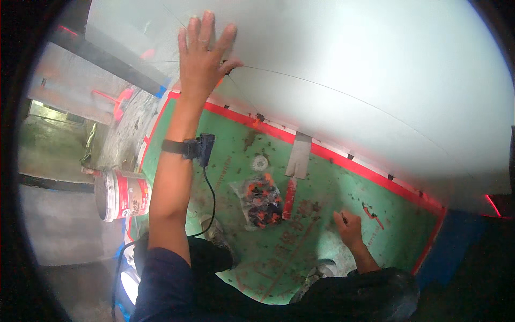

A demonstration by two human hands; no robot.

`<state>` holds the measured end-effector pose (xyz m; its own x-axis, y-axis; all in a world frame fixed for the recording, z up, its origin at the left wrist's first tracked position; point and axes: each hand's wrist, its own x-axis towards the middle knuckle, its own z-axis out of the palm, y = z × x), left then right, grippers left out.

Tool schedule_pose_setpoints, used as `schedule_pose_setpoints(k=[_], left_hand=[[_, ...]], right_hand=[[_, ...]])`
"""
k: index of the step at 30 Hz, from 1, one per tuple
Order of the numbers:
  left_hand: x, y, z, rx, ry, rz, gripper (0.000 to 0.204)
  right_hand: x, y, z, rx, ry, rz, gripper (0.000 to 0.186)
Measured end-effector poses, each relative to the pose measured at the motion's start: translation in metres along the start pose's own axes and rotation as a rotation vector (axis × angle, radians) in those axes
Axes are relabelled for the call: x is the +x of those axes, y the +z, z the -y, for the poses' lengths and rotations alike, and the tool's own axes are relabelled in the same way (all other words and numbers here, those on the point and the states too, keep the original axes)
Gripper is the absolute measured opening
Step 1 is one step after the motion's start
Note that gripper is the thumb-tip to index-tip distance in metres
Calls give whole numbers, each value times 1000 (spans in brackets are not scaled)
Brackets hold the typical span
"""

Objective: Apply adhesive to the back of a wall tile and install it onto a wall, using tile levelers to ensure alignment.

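Observation:
My left hand (204, 59) lies flat with spread fingers on a large pale panel (348, 64) that has thin dark joint lines. By its thumb a small orange and black piece (220, 80) shows in part, at a joint. Low on the right, above the green floor sheet (225, 126), my right hand (351, 228) is closed with curled fingers; whatever it may hold is hidden. Nearest to it lies a small red object (373, 216). A clear plastic bag (261, 201) of small orange and black pieces rests beside a wide-bladed scraper with a red handle (289, 198).
A white bucket with a red label (129, 194) stands at the left. Red tape (343, 159) edges the sheet along the panel's foot. A round pale disc (259, 163) lies above the bag. From a device strapped to my left forearm (204, 149) hangs a black cable.

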<state>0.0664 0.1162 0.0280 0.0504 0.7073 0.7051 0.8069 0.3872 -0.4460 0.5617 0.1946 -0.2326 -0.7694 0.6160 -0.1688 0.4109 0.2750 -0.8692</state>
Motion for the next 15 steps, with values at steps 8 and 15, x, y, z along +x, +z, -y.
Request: schedule_pose_setpoints(k=[8, 15], left_hand=[[-11, 9, -3, 20, -17, -22, 99], [0, 2, 1, 74, -10, -23, 96]], right_hand=[[-15, 17, -10, -25, 31, 101, 40], [-13, 17, -1, -34, 104, 177, 40]])
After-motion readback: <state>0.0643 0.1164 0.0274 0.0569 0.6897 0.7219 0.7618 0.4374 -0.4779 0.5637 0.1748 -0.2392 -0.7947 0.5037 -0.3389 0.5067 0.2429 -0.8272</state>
